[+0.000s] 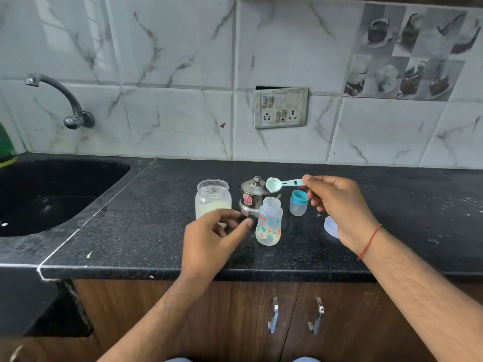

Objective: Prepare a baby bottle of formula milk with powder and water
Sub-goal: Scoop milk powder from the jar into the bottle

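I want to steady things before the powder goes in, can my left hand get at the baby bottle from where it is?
Probably yes: the left hand hovers open beside the baby bottle, nothing between them.

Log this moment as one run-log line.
right hand: holds scoop above open bottle | left hand: empty, near powder jar | steel pot: lidded, behind bottle

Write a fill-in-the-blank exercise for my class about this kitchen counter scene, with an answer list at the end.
1. The right hand holds a pale green ____ by its handle.
2. The baby bottle stands upright with its top ____.
3. The clear powder jar stands to the ____ of the small steel pot.
4. The left hand holds ____.

Missing words: spoon; open; left; nothing
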A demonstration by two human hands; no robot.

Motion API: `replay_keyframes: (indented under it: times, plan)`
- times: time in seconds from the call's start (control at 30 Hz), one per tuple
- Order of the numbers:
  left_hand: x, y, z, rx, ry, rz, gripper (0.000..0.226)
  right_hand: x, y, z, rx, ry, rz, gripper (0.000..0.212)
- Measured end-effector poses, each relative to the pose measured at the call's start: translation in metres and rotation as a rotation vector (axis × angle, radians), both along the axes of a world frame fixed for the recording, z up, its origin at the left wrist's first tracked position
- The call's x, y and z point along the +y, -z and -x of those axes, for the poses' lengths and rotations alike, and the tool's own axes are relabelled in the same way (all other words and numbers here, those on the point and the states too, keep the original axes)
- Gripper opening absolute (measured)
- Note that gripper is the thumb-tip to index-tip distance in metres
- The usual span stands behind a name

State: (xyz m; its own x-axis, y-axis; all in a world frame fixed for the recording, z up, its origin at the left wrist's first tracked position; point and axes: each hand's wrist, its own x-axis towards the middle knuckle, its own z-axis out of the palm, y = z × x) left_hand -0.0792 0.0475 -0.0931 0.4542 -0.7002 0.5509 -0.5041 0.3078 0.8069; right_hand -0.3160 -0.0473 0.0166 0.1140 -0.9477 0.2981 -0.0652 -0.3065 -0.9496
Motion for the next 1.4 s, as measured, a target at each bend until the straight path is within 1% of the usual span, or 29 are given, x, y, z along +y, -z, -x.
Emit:
replay_keyframes:
  times: [0.03,0.07,0.13,0.2,0.23,0.27,0.33,0.43,0.57,0.73,0.8,0.97,1.1,1.23,1.4]
  plan:
    - [0.001,-0.002,-0.010,-0.014,-0.067,0.036,0.035,0.000,-0.003,-0.006,0.006,-0.008,0.014,0.026]
    - [0.001,-0.004,-0.022,-0.033,-0.132,0.057,0.039,0.000,-0.005,-0.012,0.012,-0.016,0.025,0.027]
    - [-0.006,-0.009,-0.046,-0.061,-0.192,0.017,0.065,-0.001,-0.008,-0.026,0.042,-0.028,0.044,0.030]
    - [-0.013,-0.011,-0.066,-0.085,-0.148,-0.124,0.095,-0.002,-0.011,-0.040,0.074,-0.035,0.056,0.028]
    - [-0.016,-0.011,-0.073,-0.091,-0.094,-0.197,0.103,-0.003,-0.012,-0.048,0.091,-0.036,0.063,0.027]
    - [-0.019,-0.009,-0.078,-0.094,-0.029,-0.247,0.105,-0.004,-0.013,-0.055,0.108,-0.037,0.072,0.026]
    - [-0.023,-0.004,-0.087,-0.096,0.061,-0.293,0.100,-0.007,-0.016,-0.070,0.153,-0.037,0.099,0.025]
    - [-0.027,0.000,-0.093,-0.064,0.088,-0.297,0.098,-0.013,-0.021,-0.089,0.262,-0.034,0.172,0.025]
    - [-0.030,0.001,-0.095,-0.071,0.119,-0.302,0.089,-0.026,-0.024,-0.109,0.490,-0.011,0.293,0.023]
    - [-0.031,0.003,-0.097,-0.075,0.119,-0.305,0.092,-0.034,-0.024,-0.137,0.744,-0.002,0.427,0.025]
    - [-0.032,0.003,-0.098,-0.071,0.124,-0.306,0.093,-0.036,-0.022,-0.145,0.812,-0.015,0.452,0.024]
    - [-0.033,0.004,-0.099,-0.069,0.134,-0.299,0.092,-0.039,-0.018,-0.155,0.837,-0.057,0.483,0.016]
    - [-0.033,0.005,-0.101,-0.078,0.125,-0.302,0.093,-0.041,-0.020,-0.148,0.763,-0.064,0.476,0.018]
    - [-0.035,0.006,-0.103,-0.073,0.121,-0.317,0.094,-0.045,-0.027,-0.121,0.693,-0.038,0.468,0.016]
    - [-0.038,0.008,-0.102,-0.080,0.083,-0.330,0.103,-0.053,-0.028,-0.074,0.684,0.031,0.430,0.013]
